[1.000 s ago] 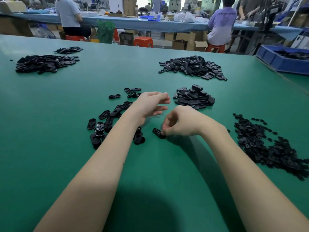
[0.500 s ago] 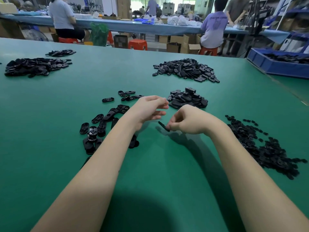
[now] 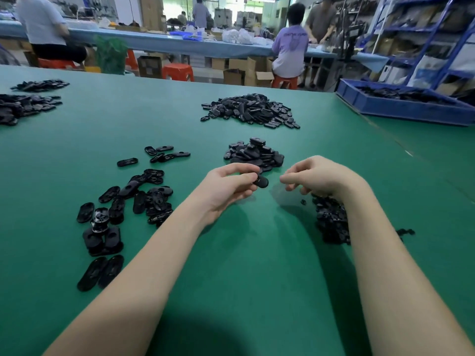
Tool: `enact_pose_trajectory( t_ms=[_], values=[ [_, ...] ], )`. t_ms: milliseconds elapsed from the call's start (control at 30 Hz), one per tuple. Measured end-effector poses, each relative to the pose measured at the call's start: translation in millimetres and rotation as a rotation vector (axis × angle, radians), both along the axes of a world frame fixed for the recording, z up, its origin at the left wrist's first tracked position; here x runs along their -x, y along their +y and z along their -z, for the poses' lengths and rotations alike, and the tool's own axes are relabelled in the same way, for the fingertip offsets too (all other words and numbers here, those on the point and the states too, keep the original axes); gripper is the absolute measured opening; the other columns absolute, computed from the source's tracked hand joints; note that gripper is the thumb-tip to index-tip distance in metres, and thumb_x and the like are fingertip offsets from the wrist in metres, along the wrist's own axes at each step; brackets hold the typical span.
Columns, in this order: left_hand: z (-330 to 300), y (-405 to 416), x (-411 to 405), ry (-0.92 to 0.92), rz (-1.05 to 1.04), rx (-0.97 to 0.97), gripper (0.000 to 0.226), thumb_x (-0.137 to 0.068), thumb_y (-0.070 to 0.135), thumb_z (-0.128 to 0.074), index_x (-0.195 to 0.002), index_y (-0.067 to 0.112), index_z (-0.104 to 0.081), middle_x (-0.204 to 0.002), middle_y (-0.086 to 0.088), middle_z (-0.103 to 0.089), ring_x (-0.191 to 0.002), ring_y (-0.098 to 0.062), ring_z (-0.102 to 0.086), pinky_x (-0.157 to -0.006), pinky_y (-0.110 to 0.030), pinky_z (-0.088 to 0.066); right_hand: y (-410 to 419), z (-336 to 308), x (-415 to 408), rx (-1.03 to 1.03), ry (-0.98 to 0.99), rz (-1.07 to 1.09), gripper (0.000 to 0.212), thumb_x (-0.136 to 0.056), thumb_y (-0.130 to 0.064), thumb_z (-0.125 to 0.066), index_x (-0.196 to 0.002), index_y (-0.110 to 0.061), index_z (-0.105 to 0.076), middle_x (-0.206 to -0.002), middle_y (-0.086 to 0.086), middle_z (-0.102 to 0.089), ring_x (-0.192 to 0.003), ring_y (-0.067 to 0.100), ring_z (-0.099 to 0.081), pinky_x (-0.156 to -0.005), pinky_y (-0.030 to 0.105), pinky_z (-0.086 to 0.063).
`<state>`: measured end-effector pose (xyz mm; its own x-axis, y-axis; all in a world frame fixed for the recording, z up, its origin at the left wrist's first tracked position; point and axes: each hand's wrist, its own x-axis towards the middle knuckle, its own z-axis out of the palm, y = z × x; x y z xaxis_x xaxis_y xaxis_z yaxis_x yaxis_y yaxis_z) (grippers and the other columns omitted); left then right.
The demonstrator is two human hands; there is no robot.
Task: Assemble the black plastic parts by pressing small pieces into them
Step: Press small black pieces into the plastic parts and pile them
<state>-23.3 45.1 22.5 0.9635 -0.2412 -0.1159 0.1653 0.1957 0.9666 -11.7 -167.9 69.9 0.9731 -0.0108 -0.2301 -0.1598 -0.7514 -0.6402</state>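
Near the middle of the green table, the left hand holds a black oval part above the surface, thumb and curled fingers pinching its left end. Just to the right, apart from it, the right hand hovers with fingers curled inward; whether they pinch a small piece cannot be told. Under the right wrist lies a heap of small black pieces. To the left, loose oval shells lie scattered. Just beyond the hands sits a small stack of parts, and farther off a larger pile. At far right stands a blue tray.
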Motion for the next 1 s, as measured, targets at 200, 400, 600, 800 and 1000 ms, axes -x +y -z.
enact_pose_trajectory(
  t_ms=[200, 400, 600, 800, 1000],
  values=[
    [-1.0, -3.9, 1.6, 0.037, -0.108, 0.024, 0.016, -0.093, 0.001, -0.065, -0.101, 0.012, -0.075, -0.09, -0.011, -0.074, -0.074, -0.012, -0.071, -0.073, -0.017, -0.059, -13.8, -2.6, 3.6, 0.35, 0.056, 0.12, 0.02, -0.08, -0.041, -0.078, -0.085, -0.023, -0.081, -0.077, -0.014, -0.077, -0.082, 0.011, -0.067, -0.085, 0.031, -0.056],
    [-2.7, -0.7, 0.7, 0.071, -0.104, 0.066, 0.025, -0.096, -0.006, -0.056, -0.106, 0.008, -0.073, -0.102, -0.016, -0.076, -0.089, -0.018, -0.075, -0.079, -0.021, -0.06, -2.6, 0.3, 8.9, 0.39, 0.067, 0.152, 0.016, -0.07, -0.028, -0.083, -0.085, -0.024, -0.082, -0.091, 0.001, -0.076, -0.092, 0.023, -0.072, -0.089, 0.037, -0.06],
    [-3.3, -1.0, 2.6, 0.067, -0.094, 0.087, 0.025, -0.094, -0.01, -0.056, -0.109, 0.004, -0.071, -0.104, -0.017, -0.075, -0.094, -0.022, -0.075, -0.082, -0.022, -0.06, -0.5, -1.7, 12.7, 0.454, 0.052, 0.175, 0.026, -0.074, -0.025, -0.075, -0.1, -0.024, -0.076, -0.107, 0.005, -0.069, -0.095, 0.028, -0.068, -0.089, 0.036, -0.059],
    [-3.6, -1.1, 0.2, 0.108, -0.13, 0.14, 0.02, -0.091, -0.015, -0.057, -0.094, 0.004, -0.058, -0.093, -0.022, -0.071, -0.086, -0.026, -0.077, -0.078, -0.026, -0.061, -0.5, -0.8, 13.1, 0.455, 0.049, 0.168, 0.029, -0.077, -0.026, -0.074, -0.105, -0.021, -0.074, -0.11, 0.006, -0.066, -0.096, 0.028, -0.067, -0.09, 0.038, -0.059],
    [0.9, -1.7, 1.0, 0.092, -0.034, 0.076, 0.024, -0.092, -0.01, -0.06, -0.106, 0.009, -0.065, -0.094, -0.019, -0.071, -0.092, -0.024, -0.075, -0.079, -0.025, -0.061, 2.3, 0.8, 7.3, 0.366, -0.069, 0.082, 0.007, -0.081, -0.027, -0.072, -0.085, -0.031, -0.077, -0.095, -0.004, -0.07, -0.089, 0.018, -0.066, -0.078, 0.029, -0.054]
  ],
)
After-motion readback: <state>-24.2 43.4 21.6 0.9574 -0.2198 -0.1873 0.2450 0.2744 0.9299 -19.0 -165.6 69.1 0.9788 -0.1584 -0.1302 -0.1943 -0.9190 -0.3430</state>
